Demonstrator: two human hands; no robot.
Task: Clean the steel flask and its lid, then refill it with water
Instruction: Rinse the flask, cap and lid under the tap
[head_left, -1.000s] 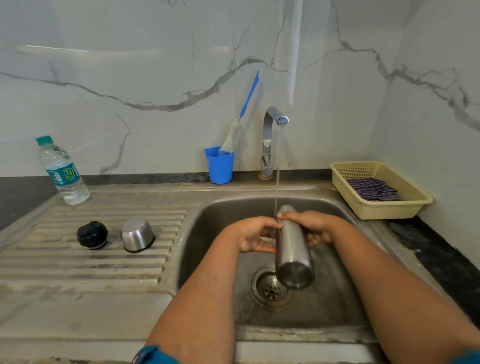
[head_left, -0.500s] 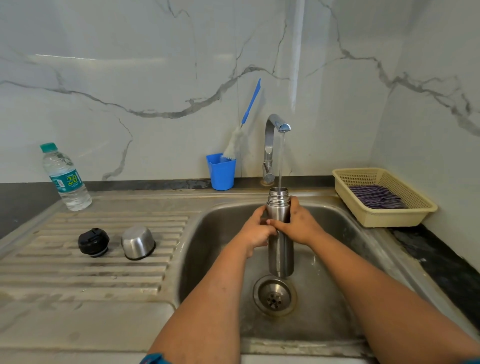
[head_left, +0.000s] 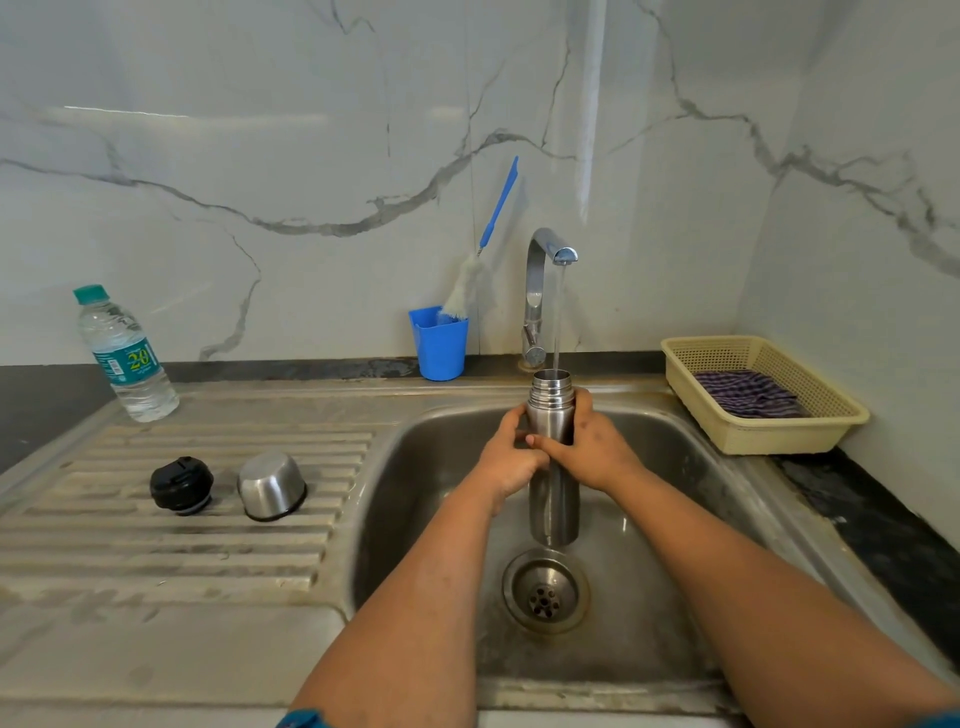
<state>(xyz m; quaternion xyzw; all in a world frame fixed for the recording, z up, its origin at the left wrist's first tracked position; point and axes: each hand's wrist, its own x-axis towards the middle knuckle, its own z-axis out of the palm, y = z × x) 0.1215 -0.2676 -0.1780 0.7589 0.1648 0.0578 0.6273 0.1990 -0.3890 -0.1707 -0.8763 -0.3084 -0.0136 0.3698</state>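
The steel flask (head_left: 554, 499) stands upright over the sink basin (head_left: 675, 519), its open mouth right under the tap (head_left: 545, 260). A thin stream of water runs from the spout into the mouth. My left hand (head_left: 511, 462) grips the flask's upper body from the left. My right hand (head_left: 592, 452) grips it from the right, fingers wrapped across the front. On the draining board (head_left: 156, 551) to the left lie the black inner stopper (head_left: 181, 485) and the steel cup lid (head_left: 271, 485), mouth down.
A blue cup (head_left: 439, 343) with a blue-handled bottle brush (head_left: 483, 260) stands at the back by the tap. A plastic water bottle (head_left: 126, 356) stands at the far left. A yellow basket (head_left: 758, 431) holding a checked cloth (head_left: 745, 392) sits right of the sink. The drain (head_left: 545, 592) lies below the flask.
One second ago the flask was tilted with its base toward me. Both hands have turned it upright under the running water and hold it steady there.
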